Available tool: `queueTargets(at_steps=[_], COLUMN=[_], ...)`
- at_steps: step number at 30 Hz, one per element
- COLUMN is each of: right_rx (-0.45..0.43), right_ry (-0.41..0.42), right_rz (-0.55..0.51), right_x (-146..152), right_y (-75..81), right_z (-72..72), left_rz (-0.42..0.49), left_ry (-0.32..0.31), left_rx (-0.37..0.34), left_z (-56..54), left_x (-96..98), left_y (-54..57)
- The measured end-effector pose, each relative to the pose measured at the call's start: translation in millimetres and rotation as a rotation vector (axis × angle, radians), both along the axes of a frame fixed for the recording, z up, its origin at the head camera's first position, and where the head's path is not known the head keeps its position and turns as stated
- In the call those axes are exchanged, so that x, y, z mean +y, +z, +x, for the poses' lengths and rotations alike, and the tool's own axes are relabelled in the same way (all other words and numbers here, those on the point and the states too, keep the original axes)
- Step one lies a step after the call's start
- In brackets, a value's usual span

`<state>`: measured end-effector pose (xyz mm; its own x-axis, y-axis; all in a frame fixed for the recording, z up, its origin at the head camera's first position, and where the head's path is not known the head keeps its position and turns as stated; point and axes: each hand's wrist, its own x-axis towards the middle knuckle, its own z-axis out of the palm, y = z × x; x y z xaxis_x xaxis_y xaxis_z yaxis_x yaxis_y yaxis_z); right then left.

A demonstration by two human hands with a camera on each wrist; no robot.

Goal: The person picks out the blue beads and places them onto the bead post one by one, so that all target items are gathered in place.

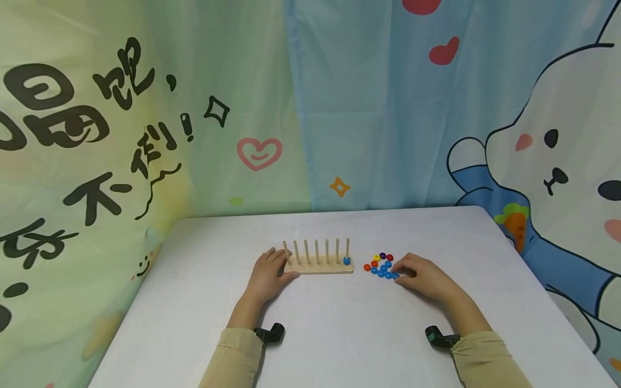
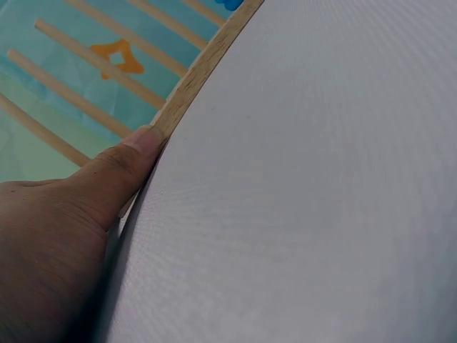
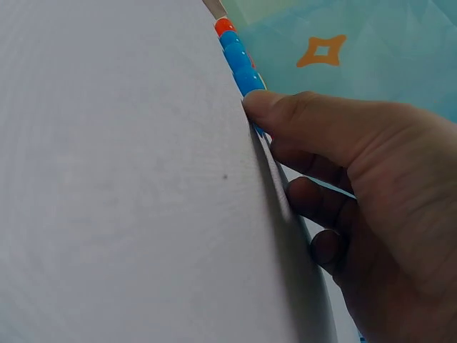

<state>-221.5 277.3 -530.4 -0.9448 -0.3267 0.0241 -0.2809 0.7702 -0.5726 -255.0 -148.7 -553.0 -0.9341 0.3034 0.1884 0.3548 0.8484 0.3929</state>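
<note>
A wooden peg rack (image 1: 318,268) with a row of upright pegs stands on the table; one blue bead (image 1: 346,261) sits low on its rightmost peg. My left hand (image 1: 269,274) grips the rack's left end, its thumb (image 2: 146,139) against the front edge and the other fingers behind. To the right of the rack lies a loose group of beads, with blue ones (image 1: 381,274) in front and red, orange, yellow and purple ones behind. At the group's right edge my right hand (image 1: 424,275) pinches a blue bead (image 1: 395,276) between thumb and forefinger, mostly covered in the right wrist view.
A white cloth covers the table (image 1: 339,334). Printed curtains (image 1: 368,108) hang behind it and at both sides. Each wrist carries a small black camera, one by the left sleeve (image 1: 235,355) and one by the right sleeve (image 1: 487,358).
</note>
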Motion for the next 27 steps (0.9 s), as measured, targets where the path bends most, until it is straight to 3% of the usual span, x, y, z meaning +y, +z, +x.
queueTargets(at_steps=[13, 27], right_rx=[-0.021, -0.086], right_ry=[-0.029, -0.042], right_rz=[0.043, 0.065], right_x=[0.0, -2.5], right_y=[1.9, 16.5], right_z=[-2.3, -9.1], left_rz=[-0.005, -0.007], left_ry=[-0.003, -0.004], left_rx=[0.018, 0.031], left_z=[0.6, 0.0], left_x=[0.2, -0.3], left_y=[-0.5, -1.1])
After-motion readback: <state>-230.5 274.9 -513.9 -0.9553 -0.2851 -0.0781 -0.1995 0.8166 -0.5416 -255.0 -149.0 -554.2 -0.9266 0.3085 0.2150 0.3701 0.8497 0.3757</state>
